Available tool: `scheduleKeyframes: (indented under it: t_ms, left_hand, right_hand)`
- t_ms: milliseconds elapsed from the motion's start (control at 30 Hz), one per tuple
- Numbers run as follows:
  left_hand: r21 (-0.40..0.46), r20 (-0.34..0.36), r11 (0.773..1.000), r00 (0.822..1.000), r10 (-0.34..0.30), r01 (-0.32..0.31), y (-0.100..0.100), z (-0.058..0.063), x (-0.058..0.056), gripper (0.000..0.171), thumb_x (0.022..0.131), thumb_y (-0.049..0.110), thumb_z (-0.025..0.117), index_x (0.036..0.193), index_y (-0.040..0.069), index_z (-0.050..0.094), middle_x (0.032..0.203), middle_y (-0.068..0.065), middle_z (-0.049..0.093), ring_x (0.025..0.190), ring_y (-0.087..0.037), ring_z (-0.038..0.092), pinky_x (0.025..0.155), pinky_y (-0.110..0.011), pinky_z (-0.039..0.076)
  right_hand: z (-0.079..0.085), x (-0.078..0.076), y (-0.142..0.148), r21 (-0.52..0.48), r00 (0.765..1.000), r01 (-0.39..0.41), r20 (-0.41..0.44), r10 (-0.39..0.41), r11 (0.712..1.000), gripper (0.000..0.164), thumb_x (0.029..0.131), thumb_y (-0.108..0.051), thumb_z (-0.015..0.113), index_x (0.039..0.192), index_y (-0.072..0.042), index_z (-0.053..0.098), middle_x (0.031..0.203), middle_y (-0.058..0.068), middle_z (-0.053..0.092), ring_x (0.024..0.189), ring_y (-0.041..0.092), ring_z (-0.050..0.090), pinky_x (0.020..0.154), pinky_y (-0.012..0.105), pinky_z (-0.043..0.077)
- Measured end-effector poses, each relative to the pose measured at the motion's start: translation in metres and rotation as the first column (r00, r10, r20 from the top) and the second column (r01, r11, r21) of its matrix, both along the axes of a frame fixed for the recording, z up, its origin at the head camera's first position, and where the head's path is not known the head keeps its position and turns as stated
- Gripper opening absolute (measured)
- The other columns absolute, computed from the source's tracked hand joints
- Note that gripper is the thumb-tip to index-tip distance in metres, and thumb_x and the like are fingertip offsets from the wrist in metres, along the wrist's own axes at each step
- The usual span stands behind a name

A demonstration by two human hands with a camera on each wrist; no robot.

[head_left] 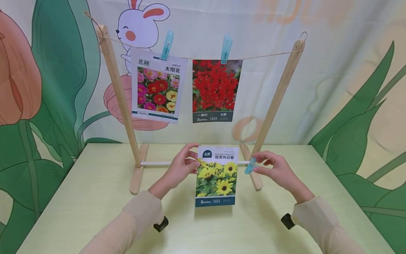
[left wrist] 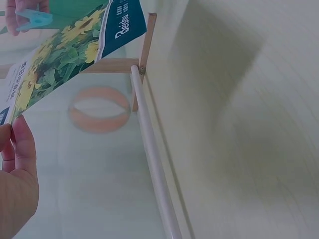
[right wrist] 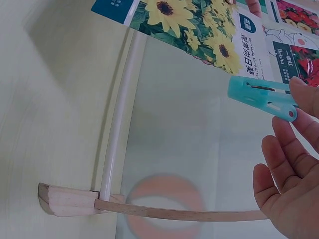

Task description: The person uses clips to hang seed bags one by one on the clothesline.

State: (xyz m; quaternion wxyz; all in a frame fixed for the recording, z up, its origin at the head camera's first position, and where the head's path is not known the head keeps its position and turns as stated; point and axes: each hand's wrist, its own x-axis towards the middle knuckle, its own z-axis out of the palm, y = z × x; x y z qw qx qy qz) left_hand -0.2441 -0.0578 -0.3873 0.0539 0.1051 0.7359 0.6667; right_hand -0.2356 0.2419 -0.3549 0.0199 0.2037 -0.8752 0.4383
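My left hand (head_left: 184, 163) pinches the left edge of a sunflower seed packet (head_left: 217, 176), held upright above the table with its yellow-flower front toward me. My right hand (head_left: 274, 168) holds a light blue clothespin (right wrist: 261, 97) between thumb and fingers, just right of the packet and apart from it. Behind them, a twine line (head_left: 263, 56) runs between two wooden posts. From it hang a packet with many-coloured flowers (head_left: 157, 88) and a packet with red flowers (head_left: 215, 90), each under a blue clothespin (head_left: 226, 49).
The wooden posts (head_left: 279, 95) slant outward from feet (head_left: 137, 180) on the pale table (head_left: 95, 211). A white rod (left wrist: 152, 149) joins the feet low down, behind my hands. A printed cloth (head_left: 269, 21) with a rabbit and plants hangs at the back.
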Motion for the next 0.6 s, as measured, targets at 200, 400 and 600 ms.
scheduleKeyframes:
  t_ms: [200,400,600]
  left_hand:
    - [0.007,-0.013,1.0,1.0,-0.012,0.012,-0.001,0.004,-0.002,0.056,0.085,-0.003,0.051,0.129,0.028,0.036,0.096,-0.008,0.041,0.079,-0.02,0.05,0.062,-0.027,0.051]
    - [0.0,0.019,0.999,0.999,-0.032,0.032,0.0,0.016,0.003,0.057,0.085,-0.003,0.05,0.131,0.026,0.035,0.098,-0.009,0.041,0.082,-0.02,0.05,0.064,-0.026,0.051]
    - [-0.013,0.035,0.999,0.999,-0.04,0.04,0.001,0.032,0.011,0.056,0.086,-0.003,0.049,0.133,0.022,0.034,0.099,-0.009,0.041,0.083,-0.019,0.048,0.065,-0.025,0.05]
  right_hand:
    - [0.0,-0.001,0.0,-0.014,1.0,-0.006,-0.026,0.006,1.0,0.033,0.078,-0.027,0.066,0.105,-0.01,0.06,0.091,0.002,0.06,0.09,0.017,0.048,0.077,0.032,0.041]
    - [0.004,0.0,-0.002,0.018,0.999,0.02,0.035,-0.021,1.0,0.034,0.079,-0.022,0.065,0.109,-0.007,0.058,0.098,0.01,0.059,0.096,0.024,0.047,0.081,0.031,0.039]
    - [0.009,0.002,-0.004,0.021,0.998,0.035,0.048,-0.035,0.999,0.033,0.08,-0.021,0.064,0.109,-0.006,0.057,0.099,0.01,0.059,0.097,0.022,0.046,0.081,0.03,0.039]
